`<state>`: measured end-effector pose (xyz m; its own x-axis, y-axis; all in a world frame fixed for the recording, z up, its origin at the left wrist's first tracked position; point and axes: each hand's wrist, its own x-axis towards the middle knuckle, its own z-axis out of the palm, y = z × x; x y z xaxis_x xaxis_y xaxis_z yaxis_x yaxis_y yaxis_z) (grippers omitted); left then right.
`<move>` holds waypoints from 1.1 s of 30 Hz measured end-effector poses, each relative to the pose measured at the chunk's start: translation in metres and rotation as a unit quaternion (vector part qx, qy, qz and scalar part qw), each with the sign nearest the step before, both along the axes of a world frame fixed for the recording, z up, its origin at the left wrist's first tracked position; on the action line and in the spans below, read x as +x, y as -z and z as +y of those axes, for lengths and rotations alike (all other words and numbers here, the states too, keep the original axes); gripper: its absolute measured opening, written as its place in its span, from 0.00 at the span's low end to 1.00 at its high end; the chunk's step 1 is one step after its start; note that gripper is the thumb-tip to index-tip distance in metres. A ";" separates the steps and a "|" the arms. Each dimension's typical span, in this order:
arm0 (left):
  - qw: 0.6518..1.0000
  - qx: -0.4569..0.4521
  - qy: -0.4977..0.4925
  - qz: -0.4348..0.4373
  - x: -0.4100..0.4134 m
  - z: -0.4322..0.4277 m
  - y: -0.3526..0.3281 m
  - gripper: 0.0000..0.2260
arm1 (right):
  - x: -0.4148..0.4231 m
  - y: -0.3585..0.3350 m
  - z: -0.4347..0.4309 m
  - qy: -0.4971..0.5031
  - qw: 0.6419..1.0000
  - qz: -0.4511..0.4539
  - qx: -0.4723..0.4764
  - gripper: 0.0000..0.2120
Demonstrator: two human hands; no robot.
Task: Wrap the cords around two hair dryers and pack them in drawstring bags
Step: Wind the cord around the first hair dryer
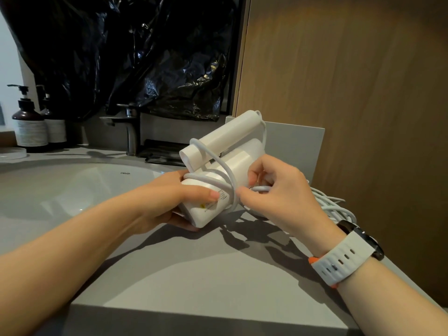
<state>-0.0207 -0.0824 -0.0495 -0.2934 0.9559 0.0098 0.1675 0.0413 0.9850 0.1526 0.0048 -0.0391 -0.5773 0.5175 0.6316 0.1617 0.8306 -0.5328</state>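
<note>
White hair dryer (236, 163) held over the counter just right of the sink (72, 190), cord part-wound.
On my feed, a wood wall panel (351, 93) stands far right of the sink, crumpled black plastic sheeting (145, 57) hangs behind the sink, and a grey countertop (194, 275) runs round the sink's rim. I see the dryer held above that counter at the sink's right edge, its handle folded against the barrel. The left hand (167, 202) grips the barrel end nearest the sink, thumb flat on the printed label. The right hand (278, 192), on the side away from the sink, pinches the white cord (260, 189) between thumb and fingertips. A few turns cross the barrel, and the slack lies heaped on the counter farther right of the sink. A white-strapped watch (349, 258) sits on the right wrist.
</note>
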 end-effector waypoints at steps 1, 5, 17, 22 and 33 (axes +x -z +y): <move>1.000 0.006 -0.008 -0.008 0.000 0.001 -0.001 0.29 | 0.002 0.000 0.000 -0.030 0.999 -0.008 -0.009 0.09; 0.998 0.041 -0.041 -0.018 -0.009 0.000 -0.005 0.30 | 0.006 -0.002 0.006 -0.081 0.996 -0.004 -0.036 0.10; 0.959 0.125 -0.186 0.175 -0.030 0.001 -0.005 0.26 | 0.002 -0.024 0.009 -0.067 0.978 -0.172 0.098 0.08; 0.954 0.151 -0.176 0.189 -0.037 0.000 -0.006 0.22 | -0.009 -0.039 0.013 0.017 0.950 -0.137 0.280 0.10; 0.945 0.256 -0.165 0.123 -0.038 0.001 -0.007 0.17 | -0.017 -0.038 0.029 0.178 0.862 0.132 0.457 0.23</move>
<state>-0.0591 -0.0811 -0.0427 -0.5023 0.6651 0.5526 0.4556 -0.3396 0.8229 0.1359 0.0337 -0.0007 -0.2593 -0.1503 0.9540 0.4668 0.8452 0.2600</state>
